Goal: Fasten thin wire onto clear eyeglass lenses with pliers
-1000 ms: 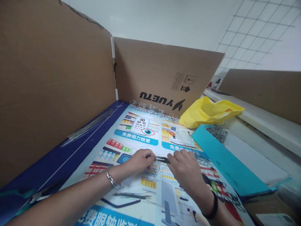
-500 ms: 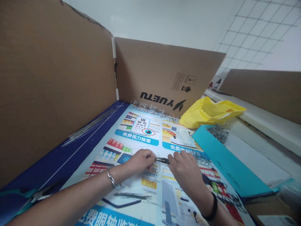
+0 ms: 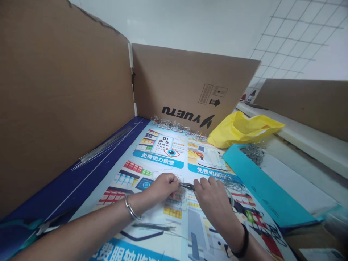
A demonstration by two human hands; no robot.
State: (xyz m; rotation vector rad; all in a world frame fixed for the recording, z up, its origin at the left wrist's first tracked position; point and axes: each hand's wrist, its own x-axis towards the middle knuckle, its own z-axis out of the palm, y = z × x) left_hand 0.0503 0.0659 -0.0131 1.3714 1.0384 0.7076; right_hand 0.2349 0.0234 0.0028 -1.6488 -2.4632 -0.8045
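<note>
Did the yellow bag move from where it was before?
No, the yellow bag hasn't moved. It still sits by the lower right corner of the cardboard panel with the upside-down YUETU print.

bag (image 3: 243, 130): plain yellow | box (image 3: 269, 188): turquoise, white inside | wall (image 3: 290, 40): pale with dark grid lines | wristband (image 3: 243, 242): black | bracelet (image 3: 131, 209): silver

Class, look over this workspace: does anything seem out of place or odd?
The lettering on the back panel is upside down, as if it were stood inverted. Tangled wire straggles along the panel's foot, looking untidy. I see nothing spilled.
</note>
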